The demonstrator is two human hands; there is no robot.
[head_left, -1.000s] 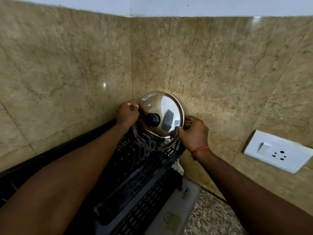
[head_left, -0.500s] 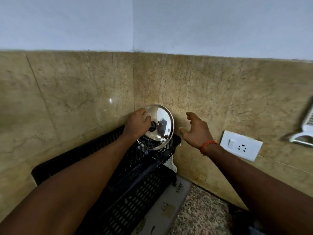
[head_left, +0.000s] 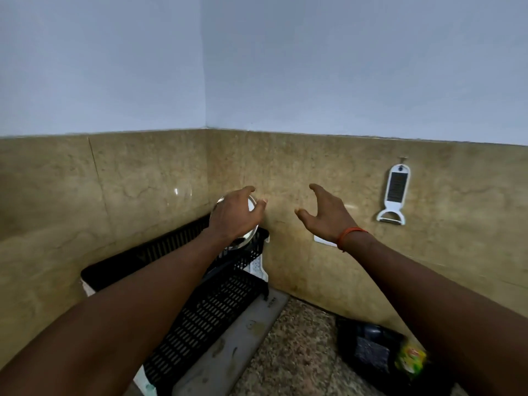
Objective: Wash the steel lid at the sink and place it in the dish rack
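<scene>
On the counter [head_left: 300, 355] nearest me, a dark packet [head_left: 377, 350] lies to the right and a grey tray [head_left: 228, 347] runs under the black rack [head_left: 211, 304] on the left. Both my forearms reach out over these toward the corner. At the far end of the rack stands the lid [head_left: 243, 242], on edge and leaning toward the tiled wall [head_left: 285, 167]. Only its rim and lower curve show, because my left hand [head_left: 234, 215] is right in front of it. That hand is spread, fingers loosely bent and thumb out, closed round nothing. I cannot tell whether the palm or fingertips touch the steel. My right hand [head_left: 328, 212] hangs in the air well to the right of the lid, fingers splayed and empty, with a white socket [head_left: 324, 240] partly hidden behind the wrist. Farther off, a white peeler [head_left: 395, 192] hangs on the wall. I judge this to be the last step: the lid is set in the rack and my hands are letting go. The next move calls for drawing the left hand straight back without brushing the rim, since a lid balanced on edge can roll or tip. I would watch it for a moment and be ready to steady it if it shifts.
</scene>
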